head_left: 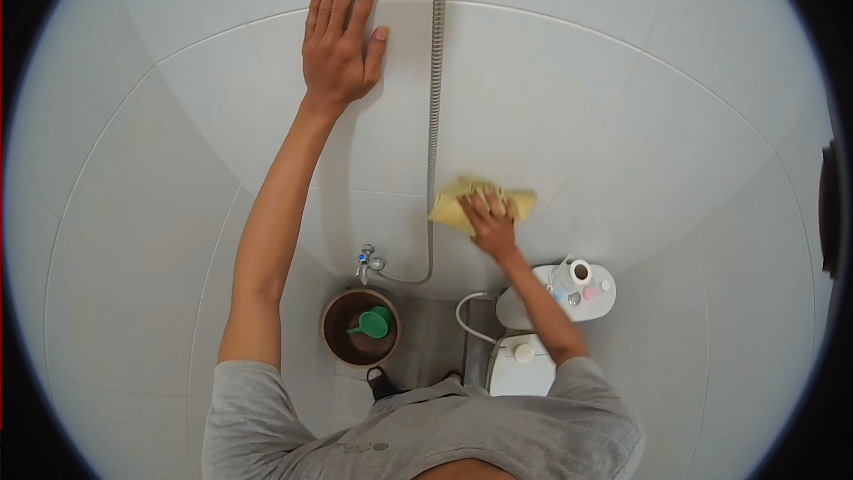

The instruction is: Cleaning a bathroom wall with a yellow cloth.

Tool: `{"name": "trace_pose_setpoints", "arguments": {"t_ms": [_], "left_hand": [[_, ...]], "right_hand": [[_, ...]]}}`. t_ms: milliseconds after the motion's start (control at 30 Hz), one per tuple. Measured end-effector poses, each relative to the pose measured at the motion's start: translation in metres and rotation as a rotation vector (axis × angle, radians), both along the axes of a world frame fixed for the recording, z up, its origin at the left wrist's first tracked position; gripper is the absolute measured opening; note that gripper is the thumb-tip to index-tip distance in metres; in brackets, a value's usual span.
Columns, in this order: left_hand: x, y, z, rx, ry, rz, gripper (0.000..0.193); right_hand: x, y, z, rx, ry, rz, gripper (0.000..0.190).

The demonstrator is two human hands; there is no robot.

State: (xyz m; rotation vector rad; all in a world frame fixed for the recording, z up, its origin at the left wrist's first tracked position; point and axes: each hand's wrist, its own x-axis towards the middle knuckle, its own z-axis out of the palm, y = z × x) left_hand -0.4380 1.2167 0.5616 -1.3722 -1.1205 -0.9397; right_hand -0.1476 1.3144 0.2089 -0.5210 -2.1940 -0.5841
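My left hand [342,40] lies flat on the pale tiled wall [533,100], fingers spread, left of a metal shower hose [437,47]. Lower and to the right, my right hand [492,220] presses a yellow cloth [453,209] against the wall, its fingers bunched into the fabric. The cloth's left edge is at the hose. Both the cloth and the hand are slightly blurred. The hose hangs down the wall and curves to a chrome tap [366,263] with a blue mark.
Beneath the tap stands a brown bucket [328,327] holding a green dipper [373,323]. At right is a white toilet [523,367]; its tank lid [605,300] bears a paper roll [580,272] and small bottles. A white tube [463,320] loops beside it.
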Motion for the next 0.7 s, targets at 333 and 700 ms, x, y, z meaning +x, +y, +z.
{"name": "trace_pose_setpoints", "arguments": {"t_ms": [333,700], "left_hand": [[-0.003,-0.003,0.003,0.035,0.036,0.021,0.058],[-0.004,0.004,0.001,0.028,0.008,-0.035,0.057]], "right_hand": [[-0.064,-0.021,0.029,-0.224,0.323,0.046,0.067],[-0.06,0.008,0.357,0.18,0.664,-0.028,0.088]]}}
